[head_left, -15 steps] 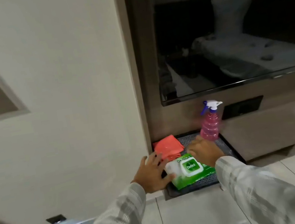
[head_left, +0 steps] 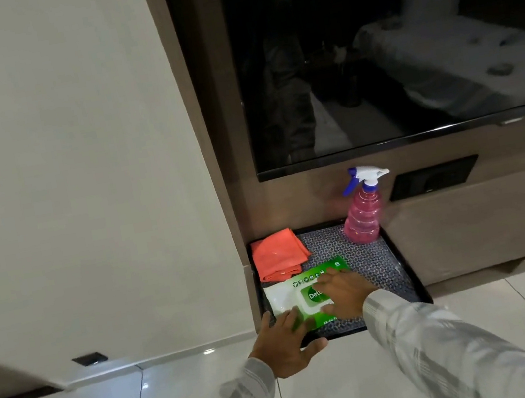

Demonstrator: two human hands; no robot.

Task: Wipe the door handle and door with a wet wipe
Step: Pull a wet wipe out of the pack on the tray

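In the head view, a person is reaching down with both hands to a green and white wet wipe pack point(head_left: 300, 296) that is lying flat at the near left of a black tray point(head_left: 404, 265) on the floor. The right hand point(head_left: 344, 292) is resting palm down across the pack's lid, fingers spread and gripping nothing. The left hand point(head_left: 283, 344) is pressing on the pack's near corner with its fingers loosely apart, seemingly steadying it; it is pinching nothing either. A folded orange cloth point(head_left: 279, 255) is lying just behind the pack, touching its far edge, and a pink spray bottle point(head_left: 362, 213) is standing upright at the tray's far right corner, well apart from the hands. Above the tray a dark screen point(head_left: 400, 36) is hanging on a brown panel. No door handle is showing here, and the pale surface to the left cannot be told for a door. Judging from this, the task is only beginning: the lid looks closed, no wipe is out, and all the wiping is left.
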